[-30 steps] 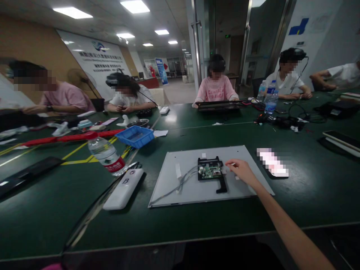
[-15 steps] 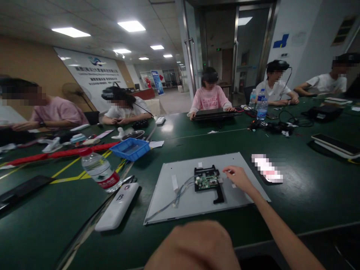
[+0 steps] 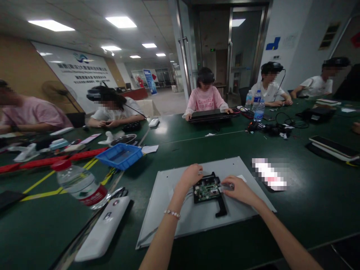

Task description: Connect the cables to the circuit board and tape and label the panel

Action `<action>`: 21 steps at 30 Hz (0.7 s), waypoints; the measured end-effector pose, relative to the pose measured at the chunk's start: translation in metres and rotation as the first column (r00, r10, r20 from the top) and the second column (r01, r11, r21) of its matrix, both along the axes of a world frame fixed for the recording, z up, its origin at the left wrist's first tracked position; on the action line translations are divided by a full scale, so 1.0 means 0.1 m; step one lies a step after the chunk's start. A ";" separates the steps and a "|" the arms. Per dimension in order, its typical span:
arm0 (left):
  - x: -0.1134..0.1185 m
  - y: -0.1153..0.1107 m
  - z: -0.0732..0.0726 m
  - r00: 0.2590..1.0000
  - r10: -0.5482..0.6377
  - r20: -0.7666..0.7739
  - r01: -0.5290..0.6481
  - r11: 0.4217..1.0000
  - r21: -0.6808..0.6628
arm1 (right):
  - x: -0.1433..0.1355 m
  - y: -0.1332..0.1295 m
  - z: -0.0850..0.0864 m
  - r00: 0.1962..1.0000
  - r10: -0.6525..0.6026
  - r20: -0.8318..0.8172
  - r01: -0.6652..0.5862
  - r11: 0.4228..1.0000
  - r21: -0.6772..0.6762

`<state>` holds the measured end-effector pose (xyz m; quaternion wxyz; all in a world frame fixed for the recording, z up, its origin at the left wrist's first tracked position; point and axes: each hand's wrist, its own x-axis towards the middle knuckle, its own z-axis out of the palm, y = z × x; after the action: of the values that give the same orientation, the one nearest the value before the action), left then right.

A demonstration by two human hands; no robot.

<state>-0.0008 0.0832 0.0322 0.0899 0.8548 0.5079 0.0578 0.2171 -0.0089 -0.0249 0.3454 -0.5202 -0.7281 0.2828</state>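
On the table lies a grey flat panel [image 3: 247,176] with a black bracket [image 3: 221,208] on it. A green circuit board [image 3: 206,191] sits inside the bracket. My left hand [image 3: 191,174] is at the bracket's upper left, fingers curled; what they grip, if anything, is hidden. At the board's right edge, my right hand [image 3: 239,190] has thumb and fingers drawn together by a small pale piece too small to name. Grey cables [image 3: 188,198] run from the board's left side, partly behind my left wrist.
A white device marked B [image 3: 105,228] and a tilted water bottle [image 3: 81,185] are left of the panel. Behind them stands a blue tray [image 3: 119,159]. A phone with a blurred screen [image 3: 270,174] lies to the right. Several people sit around the table.
My left hand has moved from the near edge of the view forward to the bracket. My right hand has moved slightly down, its fingers closer to the board. The view has shifted a little.
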 end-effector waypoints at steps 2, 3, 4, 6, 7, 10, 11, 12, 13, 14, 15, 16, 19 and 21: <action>-0.03 0.06 -0.05 1.000 -0.008 -0.021 0.009 1.000 0.007 | -0.01 0.00 0.01 1.000 0.004 0.014 -0.004 1.000 -0.014; -0.04 0.09 -0.07 0.999 -0.015 -0.031 0.015 1.000 0.011 | -0.02 0.00 0.01 1.000 0.004 0.017 -0.004 1.000 -0.020; -0.06 0.13 -0.08 0.999 -0.022 -0.042 0.022 1.000 0.015 | -0.02 0.01 0.01 1.000 0.001 0.018 -0.001 1.000 -0.022; -0.08 0.19 -0.10 0.997 -0.036 -0.065 0.037 0.999 0.025 | -0.03 0.02 0.00 1.000 -0.013 0.014 0.013 1.000 -0.025; -0.09 0.22 -0.11 0.996 -0.042 -0.076 0.044 0.999 0.029 | -0.03 0.02 -0.01 1.000 -0.018 0.010 0.018 0.999 -0.029; -0.10 0.30 -0.13 0.993 -0.062 -0.103 0.066 0.997 0.039 | -0.04 0.05 -0.04 1.000 -0.019 -0.021 0.018 0.999 -0.044; -0.10 0.31 -0.14 0.992 -0.069 -0.109 0.074 0.996 0.043 | -0.04 0.06 -0.05 0.999 -0.018 -0.037 0.016 0.999 -0.047; -0.09 0.33 -0.14 0.990 -0.075 -0.115 0.081 0.996 0.047 | -0.03 0.07 -0.05 0.998 -0.021 -0.054 0.018 0.999 -0.047; -0.08 0.34 -0.14 0.989 -0.080 -0.121 0.087 0.995 0.051 | -0.02 0.07 -0.06 0.997 -0.028 -0.071 0.024 0.999 -0.047; -0.07 0.34 -0.14 0.988 -0.084 -0.127 0.091 0.994 0.053 | 0.01 0.08 -0.07 0.995 -0.040 -0.088 0.036 0.998 -0.048; -0.06 0.35 -0.14 0.987 -0.087 -0.133 0.095 0.994 0.054 | 0.03 0.10 -0.08 0.993 -0.059 -0.101 0.054 0.997 -0.050; -0.06 0.35 -0.14 0.987 -0.090 -0.136 0.098 0.994 0.055 | 0.06 0.11 -0.09 0.990 -0.085 -0.109 0.080 0.995 -0.052; -0.06 0.36 -0.14 0.987 -0.094 -0.132 0.102 0.993 0.055 | 0.16 0.14 -0.14 0.982 -0.170 -0.085 0.166 0.984 -0.059; -0.08 0.36 -0.14 0.989 -0.097 -0.115 0.104 0.993 0.049 | 0.20 0.15 -0.17 0.977 -0.212 -0.035 0.210 0.976 -0.056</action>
<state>-0.0084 0.1191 0.0184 0.0404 0.8833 0.4667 0.0186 0.2372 0.0061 -0.0423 0.3745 -0.5976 -0.6539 0.2739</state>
